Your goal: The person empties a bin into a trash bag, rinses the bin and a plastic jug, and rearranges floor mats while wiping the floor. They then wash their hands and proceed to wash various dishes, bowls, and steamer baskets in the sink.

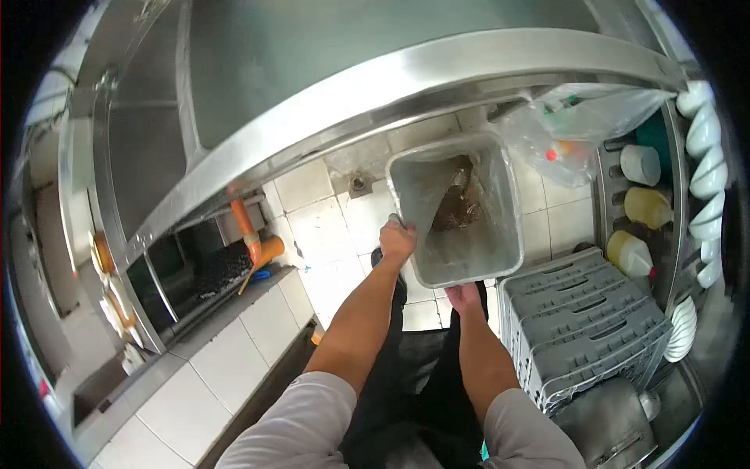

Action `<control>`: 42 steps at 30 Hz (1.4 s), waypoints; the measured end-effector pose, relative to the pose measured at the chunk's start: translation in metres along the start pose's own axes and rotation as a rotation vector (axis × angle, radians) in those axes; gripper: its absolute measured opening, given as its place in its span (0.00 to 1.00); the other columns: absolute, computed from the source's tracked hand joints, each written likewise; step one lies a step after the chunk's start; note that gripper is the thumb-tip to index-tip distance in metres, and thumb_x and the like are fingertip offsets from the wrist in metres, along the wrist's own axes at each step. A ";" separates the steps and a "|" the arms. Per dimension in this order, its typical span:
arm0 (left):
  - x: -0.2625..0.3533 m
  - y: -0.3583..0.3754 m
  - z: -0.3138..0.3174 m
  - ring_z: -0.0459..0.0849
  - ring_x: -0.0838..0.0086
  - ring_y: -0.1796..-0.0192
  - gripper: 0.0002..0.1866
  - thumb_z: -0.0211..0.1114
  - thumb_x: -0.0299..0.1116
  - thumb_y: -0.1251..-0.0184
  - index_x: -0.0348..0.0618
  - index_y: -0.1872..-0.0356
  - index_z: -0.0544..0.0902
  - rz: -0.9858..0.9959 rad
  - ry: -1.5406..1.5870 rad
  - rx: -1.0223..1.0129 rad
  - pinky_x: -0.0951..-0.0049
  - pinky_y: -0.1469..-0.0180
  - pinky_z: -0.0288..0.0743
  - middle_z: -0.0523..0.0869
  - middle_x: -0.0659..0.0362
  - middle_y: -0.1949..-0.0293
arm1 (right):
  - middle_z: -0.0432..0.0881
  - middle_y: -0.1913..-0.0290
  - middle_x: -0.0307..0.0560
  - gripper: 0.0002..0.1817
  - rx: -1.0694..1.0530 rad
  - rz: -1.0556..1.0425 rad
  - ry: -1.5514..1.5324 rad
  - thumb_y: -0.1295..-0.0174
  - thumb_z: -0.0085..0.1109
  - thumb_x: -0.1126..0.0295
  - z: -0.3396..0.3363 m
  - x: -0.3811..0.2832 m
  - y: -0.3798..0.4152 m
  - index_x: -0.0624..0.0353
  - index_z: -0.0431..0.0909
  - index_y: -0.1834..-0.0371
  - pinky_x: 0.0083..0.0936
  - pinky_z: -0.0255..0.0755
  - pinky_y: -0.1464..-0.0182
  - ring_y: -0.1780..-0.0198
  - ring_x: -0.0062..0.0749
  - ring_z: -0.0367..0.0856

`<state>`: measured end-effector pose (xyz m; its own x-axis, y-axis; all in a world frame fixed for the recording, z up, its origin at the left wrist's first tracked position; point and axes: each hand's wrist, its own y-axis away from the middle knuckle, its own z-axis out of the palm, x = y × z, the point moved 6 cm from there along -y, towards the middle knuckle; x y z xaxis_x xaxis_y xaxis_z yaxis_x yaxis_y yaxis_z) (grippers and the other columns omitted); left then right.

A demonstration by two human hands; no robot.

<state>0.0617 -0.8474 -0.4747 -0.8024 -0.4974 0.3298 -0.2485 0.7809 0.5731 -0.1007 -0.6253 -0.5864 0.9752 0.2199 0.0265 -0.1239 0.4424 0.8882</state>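
A grey, roughly rectangular plastic bin (509, 234) stands in front of me, its open top facing up. Dark brown wet-looking waste (459, 205) lies inside, against what looks like a thin clear liner. My left hand (397, 239) is closed on the bin's left rim, thumb and knuckles showing. At the near side, my right hand (464, 298) holds the bin just below its rim; its fingers are mostly hidden by the bin.
A steel counter edge (437, 66) curves above the bin. Stacked grey crates (582, 313) stand at the right, beside shelved bottles (629, 254) and a clear plastic bag (566, 141). Orange pipes (248, 230) are at the left, and a drain (358, 184) sits in the tiled floor.
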 end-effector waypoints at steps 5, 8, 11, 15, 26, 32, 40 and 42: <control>-0.105 0.034 -0.009 0.83 0.45 0.55 0.17 0.64 0.38 0.43 0.36 0.58 0.78 -0.188 0.302 0.027 0.54 0.52 0.75 0.84 0.38 0.65 | 0.79 0.48 0.43 0.16 0.144 -0.037 0.257 0.33 0.56 0.69 -0.046 0.004 -0.012 0.58 0.73 0.43 0.26 0.75 0.46 0.49 0.31 0.79; -0.166 0.050 0.007 0.84 0.48 0.57 0.18 0.64 0.37 0.42 0.36 0.54 0.77 -0.362 0.508 0.042 0.56 0.55 0.78 0.85 0.41 0.63 | 0.78 0.47 0.44 0.19 0.088 -0.041 0.343 0.34 0.55 0.71 -0.038 0.006 -0.016 0.60 0.71 0.41 0.25 0.74 0.45 0.48 0.30 0.78; -0.188 0.072 0.002 0.85 0.57 0.58 0.17 0.61 0.32 0.38 0.35 0.50 0.73 -0.533 0.964 -0.013 0.62 0.63 0.84 0.83 0.47 0.58 | 0.78 0.47 0.44 0.20 -0.213 -0.478 1.358 0.35 0.55 0.73 -0.036 -0.001 -0.040 0.63 0.71 0.40 0.23 0.73 0.45 0.48 0.28 0.77; -0.203 0.098 -0.009 0.85 0.61 0.58 0.16 0.56 0.30 0.33 0.34 0.47 0.69 -0.648 1.260 -0.118 0.68 0.62 0.87 0.80 0.49 0.54 | 0.79 0.47 0.46 0.18 -0.048 -0.068 0.706 0.37 0.58 0.74 0.027 0.023 -0.024 0.66 0.75 0.44 0.21 0.72 0.45 0.48 0.26 0.77; -0.102 0.097 -0.075 0.85 0.69 0.70 0.16 0.59 0.38 0.30 0.30 0.64 0.80 -0.005 0.269 -0.245 0.72 0.69 0.76 0.85 0.55 0.71 | 0.86 0.63 0.48 0.12 0.022 -0.561 1.318 0.45 0.66 0.68 0.076 0.011 -0.032 0.59 0.84 0.59 0.25 0.76 0.58 0.62 0.29 0.84; 0.076 0.056 -0.064 0.85 0.58 0.64 0.09 0.63 0.33 0.37 0.41 0.59 0.82 0.735 -0.042 -0.144 0.62 0.61 0.77 0.84 0.48 0.67 | 0.85 0.67 0.51 0.11 0.188 -0.678 1.311 0.50 0.66 0.69 0.075 -0.005 -0.045 0.58 0.84 0.63 0.29 0.77 0.58 0.63 0.37 0.85; 0.075 0.017 0.097 0.84 0.54 0.55 0.15 0.65 0.34 0.45 0.40 0.57 0.82 0.981 -1.007 -0.717 0.58 0.52 0.78 0.85 0.47 0.62 | 0.86 0.65 0.49 0.16 0.105 -0.382 1.206 0.49 0.68 0.66 0.073 0.015 -0.026 0.60 0.80 0.58 0.28 0.78 0.57 0.62 0.34 0.86; 0.052 0.010 0.114 0.84 0.53 0.54 0.15 0.66 0.33 0.46 0.39 0.57 0.82 0.929 -1.078 -0.760 0.58 0.52 0.78 0.85 0.47 0.61 | 0.86 0.64 0.50 0.14 0.181 -0.413 1.207 0.48 0.67 0.67 0.074 0.018 -0.027 0.61 0.81 0.59 0.28 0.78 0.57 0.62 0.35 0.86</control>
<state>-0.0444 -0.8228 -0.5371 -0.5848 0.7569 0.2916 0.5665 0.1239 0.8147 -0.0659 -0.6978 -0.5755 0.1407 0.7805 -0.6091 0.2649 0.5631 0.7828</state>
